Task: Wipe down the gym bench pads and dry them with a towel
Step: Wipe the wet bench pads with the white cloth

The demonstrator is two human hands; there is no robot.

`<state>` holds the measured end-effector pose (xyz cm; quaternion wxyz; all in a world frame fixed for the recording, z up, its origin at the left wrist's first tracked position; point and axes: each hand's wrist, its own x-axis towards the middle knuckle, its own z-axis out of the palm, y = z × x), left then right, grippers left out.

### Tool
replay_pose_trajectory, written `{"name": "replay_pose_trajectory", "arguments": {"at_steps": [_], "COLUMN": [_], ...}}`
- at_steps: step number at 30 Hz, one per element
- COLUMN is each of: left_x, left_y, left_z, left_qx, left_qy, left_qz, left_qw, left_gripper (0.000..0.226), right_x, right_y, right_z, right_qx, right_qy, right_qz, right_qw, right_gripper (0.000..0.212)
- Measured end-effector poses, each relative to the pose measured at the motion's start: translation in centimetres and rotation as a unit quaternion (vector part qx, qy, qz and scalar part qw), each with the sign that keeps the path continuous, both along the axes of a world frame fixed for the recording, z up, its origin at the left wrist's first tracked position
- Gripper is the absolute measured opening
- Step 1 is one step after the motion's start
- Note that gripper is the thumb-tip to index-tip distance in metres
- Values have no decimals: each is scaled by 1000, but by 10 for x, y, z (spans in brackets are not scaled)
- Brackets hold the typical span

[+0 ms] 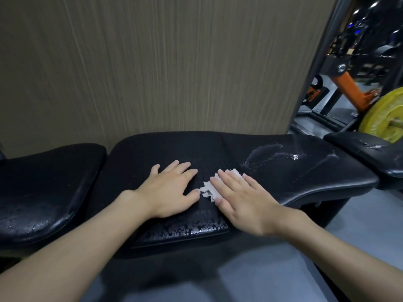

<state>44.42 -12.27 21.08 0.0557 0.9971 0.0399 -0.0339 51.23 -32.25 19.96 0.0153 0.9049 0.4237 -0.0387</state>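
A long black bench pad (283,171) lies across the view, with wet streaks and droplets at its right part and along its near edge. My right hand (242,199) lies flat on a small crumpled white tissue (209,188), pressing it onto the pad's middle. Just left of it, my left hand (172,188) rests flat on the pad with fingers spread and nothing in it. A second black pad (43,186) sits to the left, wet near its front edge. A third pad (366,153) shows at the far right.
A wood-grain wall panel (152,62) stands right behind the bench. To the right are an orange machine frame (353,90) and a yellow weight plate (383,114). Grey floor (261,269) lies below the bench.
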Motion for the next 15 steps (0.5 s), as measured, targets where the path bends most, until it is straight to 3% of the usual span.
{"name": "replay_pose_trajectory", "arguments": {"at_steps": [15], "left_x": [32], "left_y": [7], "left_z": [1], "left_qx": [25], "left_qy": [66], "left_qz": [-46], "left_qw": [996], "left_gripper": [88], "right_x": [188], "right_y": [97], "right_z": [2], "right_qx": [24], "right_qy": [19], "right_qz": [-196], "right_qw": [980], "right_gripper": [60]}}
